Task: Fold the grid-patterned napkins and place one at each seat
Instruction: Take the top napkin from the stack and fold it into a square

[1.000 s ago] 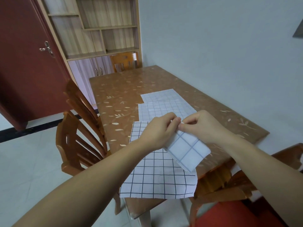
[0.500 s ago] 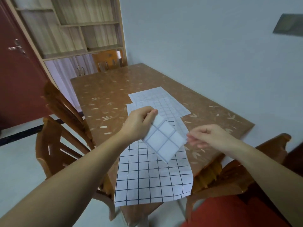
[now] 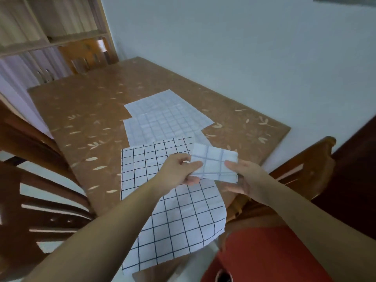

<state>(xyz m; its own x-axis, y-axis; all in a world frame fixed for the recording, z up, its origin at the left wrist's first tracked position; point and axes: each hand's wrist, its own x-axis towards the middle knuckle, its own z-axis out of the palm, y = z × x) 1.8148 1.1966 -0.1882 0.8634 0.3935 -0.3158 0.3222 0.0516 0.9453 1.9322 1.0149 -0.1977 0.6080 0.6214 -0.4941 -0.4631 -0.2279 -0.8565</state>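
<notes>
A small folded napkin point(image 3: 215, 162) with a faint blue grid is held in the air above the table's near right corner. My left hand point(image 3: 180, 171) pinches its left edge between thumb and fingers. My right hand point(image 3: 244, 178) grips its right edge, thumb on top. Below it a large unfolded napkin point(image 3: 173, 212) with a dark grid lies flat and hangs over the near edge of the brown table point(image 3: 85, 119). Two more pale unfolded napkins point(image 3: 162, 121) lie overlapped farther back on the table.
Wooden chairs stand at the left point(image 3: 30, 180), at the right point(image 3: 305, 169) and at the far end point(image 3: 87, 53). A shelf unit point(image 3: 50, 27) fills the back left. The pale wall runs along the table's right side. A red seat cushion point(image 3: 274, 257) is at bottom right.
Half a second ago only my left hand held the folded napkin; now my right hand has taken its other edge, and the napkin has shifted right toward the near right corner.
</notes>
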